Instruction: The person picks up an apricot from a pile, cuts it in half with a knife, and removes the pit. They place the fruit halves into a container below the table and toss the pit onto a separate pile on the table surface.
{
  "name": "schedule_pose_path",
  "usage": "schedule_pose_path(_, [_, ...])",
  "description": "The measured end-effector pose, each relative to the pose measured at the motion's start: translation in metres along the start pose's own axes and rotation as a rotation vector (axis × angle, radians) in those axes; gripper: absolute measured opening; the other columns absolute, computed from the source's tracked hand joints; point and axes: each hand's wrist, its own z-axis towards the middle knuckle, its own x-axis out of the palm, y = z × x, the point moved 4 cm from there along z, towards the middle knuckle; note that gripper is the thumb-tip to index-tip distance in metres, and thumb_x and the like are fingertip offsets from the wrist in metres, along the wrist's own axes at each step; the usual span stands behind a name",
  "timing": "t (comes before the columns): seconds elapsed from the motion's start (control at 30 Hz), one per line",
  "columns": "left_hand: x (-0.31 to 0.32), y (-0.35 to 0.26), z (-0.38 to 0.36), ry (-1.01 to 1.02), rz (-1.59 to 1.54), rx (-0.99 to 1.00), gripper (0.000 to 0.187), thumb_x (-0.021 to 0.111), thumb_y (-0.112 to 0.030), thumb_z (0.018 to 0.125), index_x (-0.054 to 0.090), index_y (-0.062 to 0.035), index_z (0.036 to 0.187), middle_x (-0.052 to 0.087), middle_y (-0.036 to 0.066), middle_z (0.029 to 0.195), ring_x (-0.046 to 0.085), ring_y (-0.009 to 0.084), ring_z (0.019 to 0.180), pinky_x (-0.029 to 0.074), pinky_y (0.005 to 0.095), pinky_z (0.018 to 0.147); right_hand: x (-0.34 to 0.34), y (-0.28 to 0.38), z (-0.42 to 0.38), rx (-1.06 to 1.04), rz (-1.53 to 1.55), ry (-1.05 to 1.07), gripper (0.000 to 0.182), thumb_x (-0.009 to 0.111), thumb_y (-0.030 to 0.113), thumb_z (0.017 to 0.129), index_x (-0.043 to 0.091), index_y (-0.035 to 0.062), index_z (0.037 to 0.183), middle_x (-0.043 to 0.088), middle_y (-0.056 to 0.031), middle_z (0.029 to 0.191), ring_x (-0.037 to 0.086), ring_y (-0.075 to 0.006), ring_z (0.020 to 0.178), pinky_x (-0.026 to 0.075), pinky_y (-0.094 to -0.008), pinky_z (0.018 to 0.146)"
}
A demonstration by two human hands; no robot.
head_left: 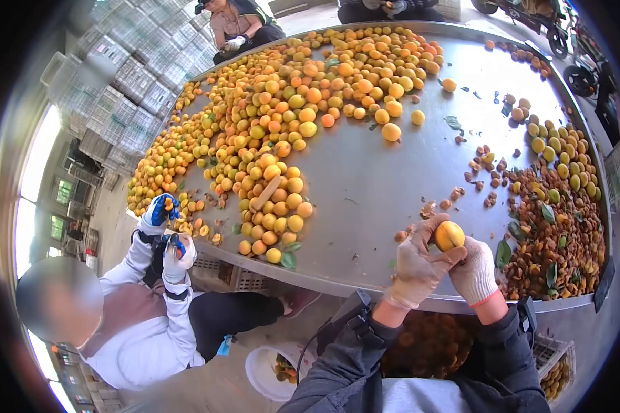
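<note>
My left hand [424, 265], in a pale work glove, is closed with its thumb and fingers around an orange-yellow apricot [449, 235] above the table's near edge. Close against the fruit's right side is my right hand [474, 272], in a white knitted glove with a red cuff. Its fingers are curled, and whatever they may hold is hidden. Just behind my hands a few brown pits [445, 204] lie on the metal table [365, 199]. To their right spreads a heap of brown pits [558, 234] with green leaves among them.
Apricots [275, 103] are piled across the table's far and left side. Greenish fruit [565, 155] lines the right edge. A co-worker [138, 310] works at the left; others sit at the far side. A white bucket [262, 372] and a crate [554, 365] stand below.
</note>
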Motion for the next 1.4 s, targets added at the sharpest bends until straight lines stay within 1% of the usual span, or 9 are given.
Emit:
schedule_pose_path(0.2, [-0.012, -0.01, 0.0, 0.075, 0.269, 0.089, 0.057, 0.083, -0.01, 0.068, 0.059, 0.0016, 0.118, 0.065, 0.01, 0.104, 0.062, 0.0179, 0.097, 0.048, 0.0279, 0.09, -0.003, 0.004, 0.005, 0.144, 0.456, 0.484, 0.01, 0.068, 0.003, 0.079, 0.064, 0.0028, 0.089, 0.063, -0.0022, 0.069, 0.058, -0.0092, 0.067, 0.048, -0.0286, 0.06])
schedule_pose_path(0.37, [-0.017, -0.015, 0.003, 0.177, 0.213, 0.169, 0.055, 0.08, -0.003, 0.069, 0.059, 0.0014, 0.12, 0.066, 0.009, 0.105, 0.063, 0.017, 0.095, 0.05, 0.027, 0.087, -0.007, 0.02, 0.005, 0.135, 0.633, 0.488, 0.011, 0.068, 0.004, 0.079, 0.067, 0.0033, 0.09, 0.062, 0.0014, 0.069, 0.056, -0.0079, 0.067, 0.047, -0.0267, 0.06])
schedule_pose_path(0.5, [-0.025, -0.009, 0.008, 0.159, -0.219, -0.21, 0.054, 0.071, 0.009, 0.073, 0.057, -0.0012, 0.124, 0.063, 0.008, 0.113, 0.061, 0.0154, 0.101, 0.052, 0.0249, 0.084, -0.025, 0.011, 0.001, 0.203, 0.367, 0.606, 0.012, 0.061, 0.004, 0.077, 0.07, 0.0042, 0.086, 0.062, 0.0002, 0.066, 0.056, -0.0093, 0.063, 0.046, -0.0258, 0.057])
schedule_pose_path(0.63, [-0.033, 0.012, 0.012, -0.048, -0.683, -0.217, 0.049, 0.068, 0.008, 0.077, 0.057, -0.0031, 0.123, 0.059, 0.005, 0.114, 0.061, 0.0156, 0.098, 0.051, 0.0251, 0.084, -0.072, 0.007, 0.0, 0.539, 0.516, 0.16, 0.025, 0.057, 0.005, 0.078, 0.069, 0.0048, 0.1, 0.058, 0.0005, 0.067, 0.052, -0.0053, 0.057, 0.042, -0.02, 0.05])
schedule_pose_path(0.73, [0.006, 0.003, 0.0, 0.154, 0.561, 0.409, 0.052, 0.07, 0.0, 0.075, 0.054, -0.0058, 0.124, 0.062, 0.012, 0.107, 0.063, 0.0254, 0.098, 0.05, 0.0343, 0.086, -0.047, 0.022, 0.003, 0.276, 0.663, 0.008, 0.038, 0.065, 0.005, 0.077, 0.06, 0.0032, 0.114, 0.06, -0.0027, 0.091, 0.057, -0.0078, 0.069, 0.048, -0.0218, 0.057])
schedule_pose_path(0.83, [0.015, 0.0, -0.003, 0.067, 0.713, 0.535, 0.056, 0.072, -0.006, 0.071, 0.053, -0.0072, 0.124, 0.061, 0.015, 0.103, 0.062, 0.0324, 0.094, 0.05, 0.0373, 0.084, -0.036, 0.006, 0.005, 0.191, 0.478, -0.046, 0.038, 0.075, 0.008, 0.074, 0.061, 0.0015, 0.109, 0.064, -0.0039, 0.092, 0.061, -0.0119, 0.087, 0.052, -0.0274, 0.077])
schedule_pose_path(1.07, [0.018, -0.002, -0.007, 0.132, 0.518, 0.313, 0.046, 0.071, -0.012, 0.078, 0.056, -0.0046, 0.121, 0.062, 0.013, 0.102, 0.062, 0.0278, 0.098, 0.051, 0.0334, 0.083, -0.053, 0.01, 0.006, 0.416, 0.863, 0.175, 0.033, 0.071, 0.017, 0.081, 0.06, 0.0032, 0.108, 0.066, -0.0046, 0.09, 0.06, -0.0076, 0.076, 0.051, -0.0227, 0.067])
schedule_pose_path(1.17, [0.015, 0.015, -0.008, 0.052, -0.038, -0.046, 0.037, 0.067, -0.013, 0.086, 0.057, -0.0003, 0.119, 0.063, 0.012, 0.103, 0.062, 0.0218, 0.096, 0.051, 0.0292, 0.082, -0.047, 0.007, 0.007, 0.385, 0.886, 0.131, 0.027, 0.069, 0.019, 0.081, 0.062, 0.0035, 0.102, 0.061, 0.0002, 0.073, 0.056, -0.0042, 0.059, 0.046, -0.0195, 0.053])
schedule_pose_path(1.4, [-0.026, 0.015, 0.002, -0.068, -0.431, -0.274, 0.043, 0.052, -0.031, 0.096, 0.048, -0.0019, 0.127, 0.062, 0.015, 0.105, 0.064, 0.0194, 0.084, 0.055, 0.0301, 0.068, -0.022, -0.01, -0.004, 0.303, 0.702, 0.207, 0.027, 0.068, 0.016, 0.08, 0.063, 0.003, 0.103, 0.063, -0.004, 0.074, 0.059, -0.0089, 0.064, 0.051, -0.0253, 0.061])
